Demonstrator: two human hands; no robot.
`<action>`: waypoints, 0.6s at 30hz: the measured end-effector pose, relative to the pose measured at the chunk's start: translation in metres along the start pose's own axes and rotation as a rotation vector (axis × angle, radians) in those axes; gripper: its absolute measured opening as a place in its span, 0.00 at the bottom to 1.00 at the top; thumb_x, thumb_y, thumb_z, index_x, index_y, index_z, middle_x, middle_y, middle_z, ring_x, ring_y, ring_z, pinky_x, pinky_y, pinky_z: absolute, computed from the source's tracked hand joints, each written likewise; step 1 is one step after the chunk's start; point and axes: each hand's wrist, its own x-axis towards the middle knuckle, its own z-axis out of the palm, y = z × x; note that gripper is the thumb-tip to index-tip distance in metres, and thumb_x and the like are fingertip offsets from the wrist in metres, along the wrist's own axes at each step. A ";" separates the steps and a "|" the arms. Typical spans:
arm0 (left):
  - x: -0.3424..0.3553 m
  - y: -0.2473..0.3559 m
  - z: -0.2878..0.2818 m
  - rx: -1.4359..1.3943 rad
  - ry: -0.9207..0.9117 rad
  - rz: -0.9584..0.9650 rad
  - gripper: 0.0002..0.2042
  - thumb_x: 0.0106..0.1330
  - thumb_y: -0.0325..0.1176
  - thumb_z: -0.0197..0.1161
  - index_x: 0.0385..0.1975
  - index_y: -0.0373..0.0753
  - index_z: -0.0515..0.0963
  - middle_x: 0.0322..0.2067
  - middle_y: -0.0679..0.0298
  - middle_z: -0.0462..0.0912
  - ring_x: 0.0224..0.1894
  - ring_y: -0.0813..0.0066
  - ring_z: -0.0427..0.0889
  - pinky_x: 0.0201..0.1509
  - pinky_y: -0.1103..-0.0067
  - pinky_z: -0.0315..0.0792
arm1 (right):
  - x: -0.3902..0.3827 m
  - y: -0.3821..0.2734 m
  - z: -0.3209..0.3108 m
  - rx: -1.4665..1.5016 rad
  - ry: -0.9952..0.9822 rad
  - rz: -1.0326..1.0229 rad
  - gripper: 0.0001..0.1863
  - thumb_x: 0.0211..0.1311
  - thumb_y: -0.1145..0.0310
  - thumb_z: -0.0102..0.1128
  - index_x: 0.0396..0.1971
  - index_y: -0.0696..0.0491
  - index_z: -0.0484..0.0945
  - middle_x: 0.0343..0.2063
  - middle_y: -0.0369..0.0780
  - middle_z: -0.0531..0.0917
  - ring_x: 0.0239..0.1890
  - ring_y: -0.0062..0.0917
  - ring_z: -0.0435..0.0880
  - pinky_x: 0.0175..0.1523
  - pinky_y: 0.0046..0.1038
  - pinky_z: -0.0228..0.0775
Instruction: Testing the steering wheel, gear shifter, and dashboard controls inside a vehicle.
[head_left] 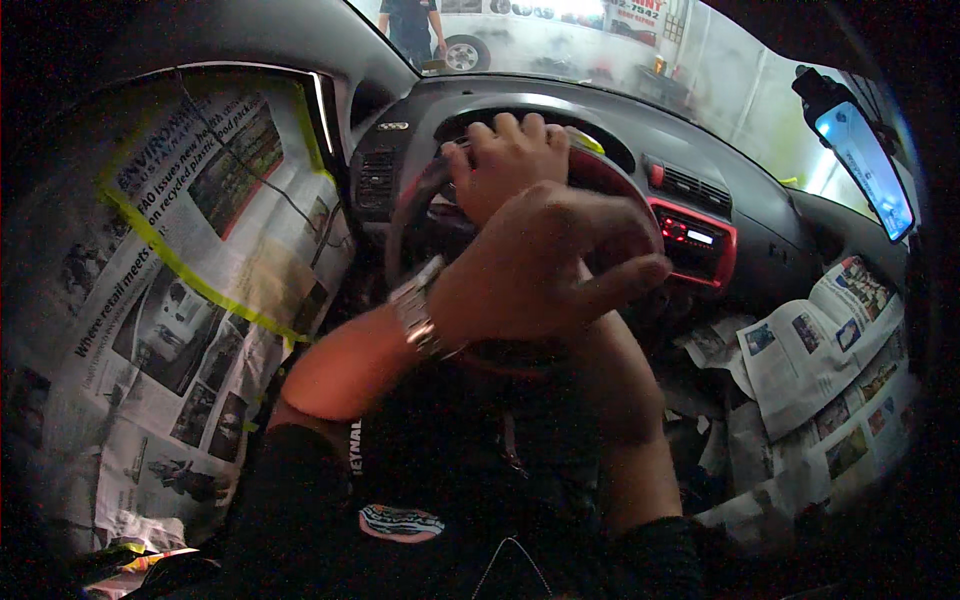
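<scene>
My forearms cross in front of a dark steering wheel [402, 205] with red sections. My right hand [518, 165] lies over the top of the rim, its fingers bent round it and the thumb to the left. Nearer to me, my left hand [560, 260], slightly blurred, reaches across the other arm to the right side of the wheel. Its fingers and thumb curve about the rim there; the fingertips are partly hidden. A silver wristwatch [415, 312] sits on the left wrist. The wheel's hub is mostly covered by my arms.
Newspaper [180, 290] held by yellow tape covers the door on the left. More newspaper [815, 350] covers the passenger side. A red-trimmed car radio [690, 240] is lit. Right of it hangs a rear-view mirror [868, 165]. Beyond the windscreen stand a person [408, 25] and a wheel [463, 54].
</scene>
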 end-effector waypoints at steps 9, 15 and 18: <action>0.057 -0.076 0.006 0.511 0.008 0.051 0.20 0.70 0.49 0.63 0.43 0.34 0.83 0.41 0.47 0.87 0.46 0.51 0.87 0.51 0.62 0.78 | -0.010 -0.032 0.031 0.181 0.099 -0.216 0.19 0.56 0.48 0.64 0.29 0.50 0.83 0.33 0.42 0.80 0.45 0.38 0.75 0.55 0.43 0.61; 0.041 -0.106 -0.003 0.642 -0.187 -0.167 0.20 0.69 0.51 0.63 0.42 0.37 0.84 0.38 0.48 0.87 0.46 0.47 0.86 0.52 0.58 0.77 | -0.018 -0.035 0.055 0.197 0.047 -0.191 0.18 0.57 0.46 0.58 0.33 0.47 0.75 0.39 0.42 0.76 0.50 0.41 0.72 0.57 0.48 0.64; 0.042 -0.113 -0.011 0.564 -0.211 -0.190 0.21 0.70 0.53 0.61 0.42 0.38 0.84 0.38 0.48 0.87 0.46 0.47 0.85 0.52 0.58 0.77 | -0.020 -0.038 0.069 0.295 0.096 -0.172 0.19 0.57 0.46 0.61 0.32 0.47 0.77 0.39 0.42 0.76 0.49 0.41 0.71 0.56 0.46 0.63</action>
